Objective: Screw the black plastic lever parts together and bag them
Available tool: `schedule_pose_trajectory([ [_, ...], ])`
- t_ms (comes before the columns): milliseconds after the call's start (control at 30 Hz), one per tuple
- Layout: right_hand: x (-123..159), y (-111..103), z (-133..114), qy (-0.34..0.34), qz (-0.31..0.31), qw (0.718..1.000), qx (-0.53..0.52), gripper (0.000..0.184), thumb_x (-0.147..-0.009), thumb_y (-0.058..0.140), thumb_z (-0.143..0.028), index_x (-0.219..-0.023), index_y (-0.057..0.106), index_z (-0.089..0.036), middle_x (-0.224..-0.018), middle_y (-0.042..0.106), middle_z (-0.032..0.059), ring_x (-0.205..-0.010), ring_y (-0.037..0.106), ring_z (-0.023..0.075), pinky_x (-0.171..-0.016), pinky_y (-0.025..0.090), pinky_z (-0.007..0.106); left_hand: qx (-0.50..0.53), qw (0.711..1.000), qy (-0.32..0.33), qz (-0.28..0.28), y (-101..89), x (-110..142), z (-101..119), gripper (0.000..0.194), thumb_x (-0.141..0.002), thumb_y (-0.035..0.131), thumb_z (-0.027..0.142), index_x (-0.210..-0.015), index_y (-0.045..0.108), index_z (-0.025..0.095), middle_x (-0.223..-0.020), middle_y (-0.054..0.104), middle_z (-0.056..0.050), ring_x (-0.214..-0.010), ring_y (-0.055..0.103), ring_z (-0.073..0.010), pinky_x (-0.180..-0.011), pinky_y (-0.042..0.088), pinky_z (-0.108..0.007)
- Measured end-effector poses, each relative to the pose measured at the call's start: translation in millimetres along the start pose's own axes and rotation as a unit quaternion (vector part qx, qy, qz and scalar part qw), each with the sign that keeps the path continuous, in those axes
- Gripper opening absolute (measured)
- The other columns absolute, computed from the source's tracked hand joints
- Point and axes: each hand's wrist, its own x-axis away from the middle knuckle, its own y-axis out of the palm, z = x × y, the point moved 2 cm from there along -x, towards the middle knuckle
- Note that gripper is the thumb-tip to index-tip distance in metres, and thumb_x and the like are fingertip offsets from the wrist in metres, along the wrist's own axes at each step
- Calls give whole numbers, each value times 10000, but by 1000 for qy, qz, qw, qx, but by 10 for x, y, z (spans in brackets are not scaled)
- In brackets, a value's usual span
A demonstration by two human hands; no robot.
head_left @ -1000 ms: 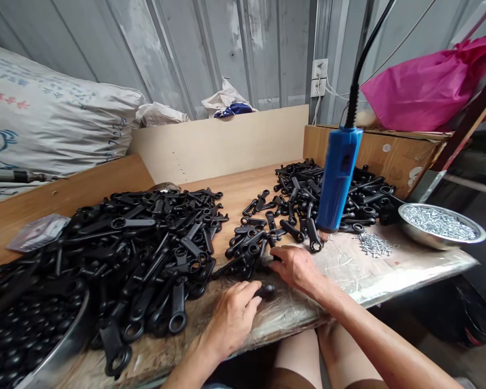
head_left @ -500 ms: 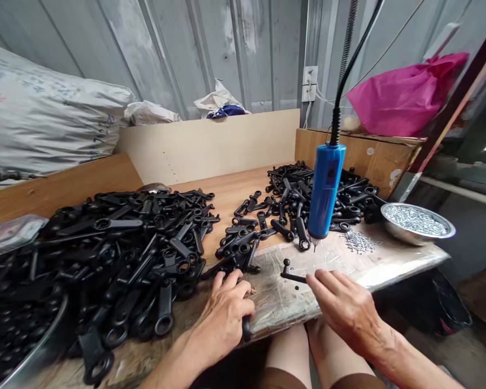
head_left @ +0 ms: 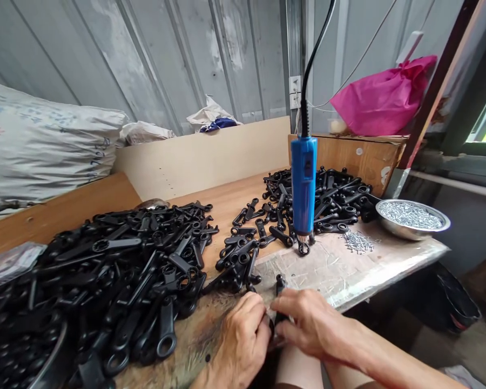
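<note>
My left hand (head_left: 245,332) is curled at the table's front edge, closed on a dark plastic piece (head_left: 271,326) that shows only in part by the thumb. Right beside it, my right hand (head_left: 311,324) grips a black crank handle (head_left: 281,284) whose ball end points away from me. Fingers hide most of the handle and where the two pieces meet. Beyond the hands hangs a blue electric screwdriver (head_left: 303,186), upright on its cable. A small heap of black handles (head_left: 238,256) lies just past my left hand.
A large pile of black crank handles (head_left: 125,259) covers the left side, another pile (head_left: 334,197) the back right. Loose screws (head_left: 359,242) lie near a metal bowl of screws (head_left: 417,233). Another bowl rim (head_left: 54,359) shows at lower left. Wooden boards (head_left: 206,151) edge the table.
My right hand has moved left to meet my left hand, and its handle has turned from sideways to pointing away. The screwdriver hangs straighter. The view has shifted slightly.
</note>
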Motion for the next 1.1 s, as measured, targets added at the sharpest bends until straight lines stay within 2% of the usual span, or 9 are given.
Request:
schedule_pose_trajectory([
  [67,-106,-138,77,43,15,999,29,194,-805,477,-146,-929,624,-169,-898,639,52,-756,601,149,-611,348,235,30,998,-8,48,25,29,23,154,-825,405,125,-738,524,169,-836,593,-95,-824,582,-226,-725,509,-354],
  [167,-262,-204,176,92,2,992,91,301,-782,468,-126,-1038,616,-183,-949,656,74,-771,613,168,-580,316,246,45,997,-26,54,76,-10,41,124,-722,454,76,-689,532,167,-850,598,-109,-838,591,-241,-742,525,-375],
  [333,-361,-108,215,85,-38,991,95,215,-764,472,-139,-871,658,-158,-779,697,88,-680,609,178,-537,273,259,112,993,-20,32,113,-156,37,298,-540,368,-37,-649,547,174,-839,595,-79,-862,605,-187,-781,536,-291],
  [433,-334,-53,233,81,-43,993,79,207,-771,469,-158,-873,649,-173,-794,709,83,-683,617,178,-540,269,258,89,994,-30,50,134,-149,21,294,-585,365,-18,-671,580,165,-946,619,-124,-982,608,-213,-874,522,-331],
  [533,-323,4,249,92,-37,993,68,185,-784,463,-168,-841,639,-176,-763,707,82,-669,619,172,-545,272,256,14,998,-57,35,233,-70,15,191,-755,469,167,-825,643,135,-1169,591,-205,-1145,545,-322,-946,482,-456],
  [667,-355,68,235,147,-13,986,72,208,-790,432,-143,-842,633,-144,-749,701,122,-658,621,187,-541,254,276,-71,991,-112,-21,406,20,-7,617,-646,661,460,-1127,611,76,-1299,512,-270,-1166,505,-445,-914,477,-561],
  [767,-370,43,220,169,-9,983,73,205,-781,449,-154,-836,646,-136,-738,699,126,-632,607,184,-529,240,275,-102,988,-97,-57,389,25,-64,518,-691,573,298,-1169,602,100,-1303,532,-219,-1141,547,-390,-928,481,-524],
  [967,-455,-156,233,117,-35,991,-63,216,-804,542,-330,-839,675,-163,-695,673,43,-618,557,139,-532,301,223,-145,987,-18,-66,46,71,-230,462,-670,426,89,-1078,626,176,-1255,604,-90,-1143,566,-270,-964,470,-460],
  [1100,-601,-165,200,111,-3,992,51,213,-804,467,-170,-868,670,-154,-861,694,91,-784,629,192,-622,350,252,-153,986,19,-60,-63,196,-296,436,-664,452,89,-1051,623,193,-1201,642,-64,-1089,599,-248,-943,491,-412],
])
